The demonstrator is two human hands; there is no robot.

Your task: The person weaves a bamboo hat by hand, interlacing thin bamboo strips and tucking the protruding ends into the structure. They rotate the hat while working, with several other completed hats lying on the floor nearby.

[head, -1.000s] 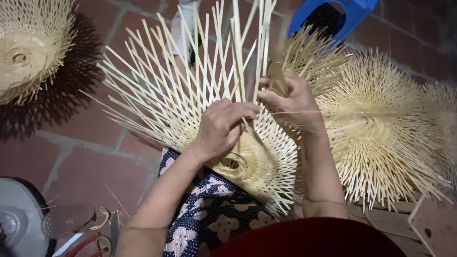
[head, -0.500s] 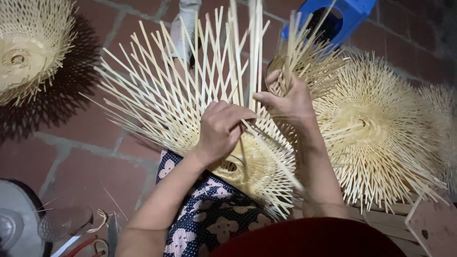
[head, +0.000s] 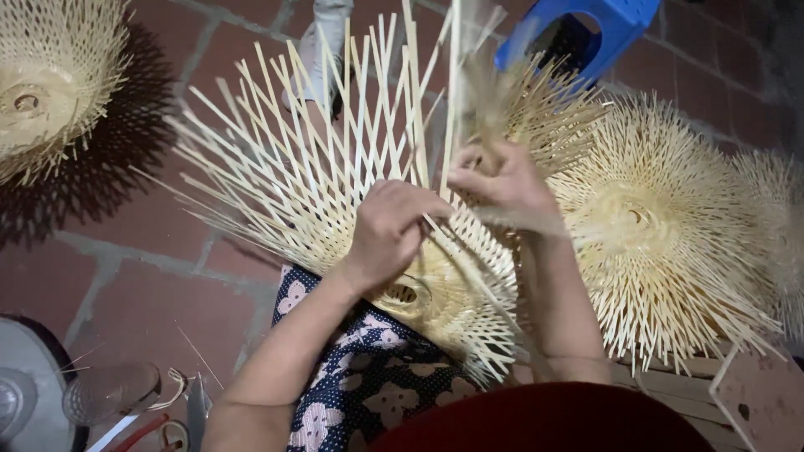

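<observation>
On the person's lap, over a dark flowered cloth point(head: 368, 377), lies a half-woven bamboo basket point(head: 335, 192), its loose pale strips fanning out from nine o'clock round to one o'clock. The left hand point(head: 389, 230) is curled down on the woven part near the middle, fingers pressing the strips against the weave. Just beside it at two o'clock, the right hand point(head: 502, 184) is clenched around an upright bamboo strip point(head: 455, 92) that rises to twelve o'clock; that hand is blurred. At three o'clock sits a finished spiky bamboo basket point(head: 662, 234), with another one's edge beyond it. At ten o'clock a further bamboo basket point(head: 50, 84) rests on the red brick floor point(head: 126, 285). A blue plastic stool point(head: 603, 29) stands at one o'clock.
</observation>
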